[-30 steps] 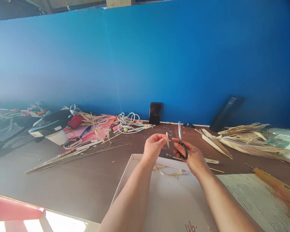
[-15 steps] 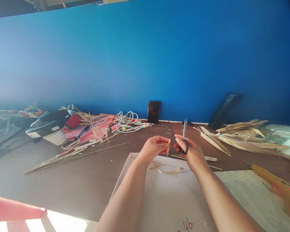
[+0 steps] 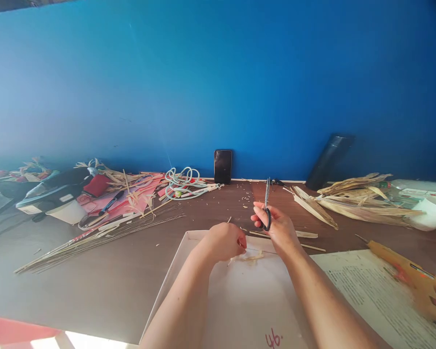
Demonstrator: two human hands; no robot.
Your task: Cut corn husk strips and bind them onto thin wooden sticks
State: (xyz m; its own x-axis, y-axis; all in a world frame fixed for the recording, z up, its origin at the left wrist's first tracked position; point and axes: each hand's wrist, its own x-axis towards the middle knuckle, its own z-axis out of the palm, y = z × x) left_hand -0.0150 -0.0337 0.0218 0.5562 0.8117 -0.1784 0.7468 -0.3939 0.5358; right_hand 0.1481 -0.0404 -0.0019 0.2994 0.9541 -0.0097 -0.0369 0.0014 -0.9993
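My right hand (image 3: 276,227) is closed round the black handles of a pair of scissors (image 3: 266,203), held above the table with the blades pointing up and shut. My left hand (image 3: 225,241) is lowered onto the far end of a white box lid (image 3: 236,300), its fingers curled down over pale dried-leaf scraps (image 3: 252,255) lying there. What the fingertips pinch is hidden.
Dried corn husks (image 3: 352,203) are heaped at right, near a yellow glue gun (image 3: 410,278) on a printed sheet (image 3: 370,295). A phone (image 3: 223,166) leans on the blue wall. A coiled white cord (image 3: 183,183), thin sticks (image 3: 101,237) and clutter on pink paper (image 3: 123,198) lie at left.
My left hand has dropped from in front of the scissors down to the box lid with the small husk piece. The right hand stayed up with the scissors. The view shifted slightly.
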